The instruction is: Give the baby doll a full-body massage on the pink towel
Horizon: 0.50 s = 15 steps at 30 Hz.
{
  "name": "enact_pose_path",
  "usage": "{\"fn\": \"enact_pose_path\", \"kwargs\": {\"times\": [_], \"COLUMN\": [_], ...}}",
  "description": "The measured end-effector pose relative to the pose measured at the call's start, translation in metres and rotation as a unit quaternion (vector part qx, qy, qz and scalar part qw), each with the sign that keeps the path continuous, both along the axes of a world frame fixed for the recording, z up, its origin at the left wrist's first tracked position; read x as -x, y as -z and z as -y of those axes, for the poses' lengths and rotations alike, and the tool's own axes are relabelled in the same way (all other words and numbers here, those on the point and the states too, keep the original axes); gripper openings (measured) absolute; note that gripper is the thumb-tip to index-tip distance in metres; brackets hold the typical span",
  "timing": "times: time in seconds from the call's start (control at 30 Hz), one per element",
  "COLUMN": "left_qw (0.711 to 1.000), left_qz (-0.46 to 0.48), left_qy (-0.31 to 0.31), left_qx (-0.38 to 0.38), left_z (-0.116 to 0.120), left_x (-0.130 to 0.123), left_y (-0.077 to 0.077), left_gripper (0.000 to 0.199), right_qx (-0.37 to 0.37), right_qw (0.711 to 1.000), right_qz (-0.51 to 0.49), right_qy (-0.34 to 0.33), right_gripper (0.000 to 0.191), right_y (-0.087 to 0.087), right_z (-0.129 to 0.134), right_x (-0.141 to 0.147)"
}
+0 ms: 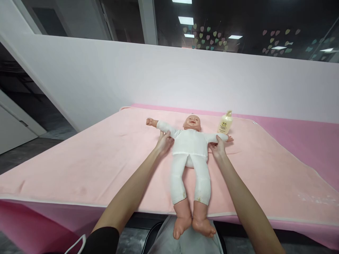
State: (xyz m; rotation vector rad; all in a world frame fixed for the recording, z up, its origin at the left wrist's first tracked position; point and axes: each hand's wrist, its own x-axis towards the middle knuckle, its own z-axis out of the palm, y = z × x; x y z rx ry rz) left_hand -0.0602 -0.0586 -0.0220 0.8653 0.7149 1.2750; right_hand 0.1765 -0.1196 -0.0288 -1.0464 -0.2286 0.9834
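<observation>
A baby doll (190, 143) with a white cloth body lies on its back on a pink blanket (87, 158), head toward the wall, arms spread and feet hanging over the near edge. My left hand (164, 141) is closed around the underside of the doll's arm on the left of the picture, thumb on top. On the other side, my right hand (218, 146) grips the doll's other arm, its thumb over the white sleeve. Some fingers of both hands are hidden beneath the arms. Behind the right-hand doll arm stands a pale yellow pump bottle (225, 122).
A white wall (169, 77) rises behind the table, with dark glass bearing heart stickers above it. Pink covering (299, 141) shows at the right. A white cord (79, 243) is near my left sleeve. My lap is below the near edge.
</observation>
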Motion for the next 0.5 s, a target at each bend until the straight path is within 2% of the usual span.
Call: {"fn": "enact_pose_path", "kwargs": {"times": [0.1,0.2,0.33,0.43,0.5], "left_qw": [0.997,0.994,0.985,0.971,0.955], "left_qz": [0.009,-0.03,-0.089,-0.171,-0.223], "left_qy": [-0.009,-0.013,0.006,-0.004,-0.018], "left_qx": [-0.072,-0.109,-0.145,-0.169,-0.193], "left_z": [0.002,0.003,0.0,-0.005,-0.01], "left_x": [-0.004,-0.008,-0.013,-0.014,-0.015], "left_y": [-0.004,-0.005,0.004,0.013,0.018], "left_gripper": [0.03,0.028,0.032,0.037,0.04], "right_qx": [-0.074,-0.081,-0.045,-0.026,0.015], "right_qw": [0.988,0.953,0.899,0.875,0.868], "right_qz": [0.119,0.266,0.428,0.481,0.496], "right_qy": [0.068,0.119,0.083,0.048,0.036], "right_gripper": [0.032,0.037,0.031,0.031,0.026], "right_y": [0.003,0.009,0.02,0.025,0.025], "right_z": [0.001,0.0,-0.003,-0.005,-0.008], "right_x": [0.005,0.009,0.013,0.014,0.012]}}
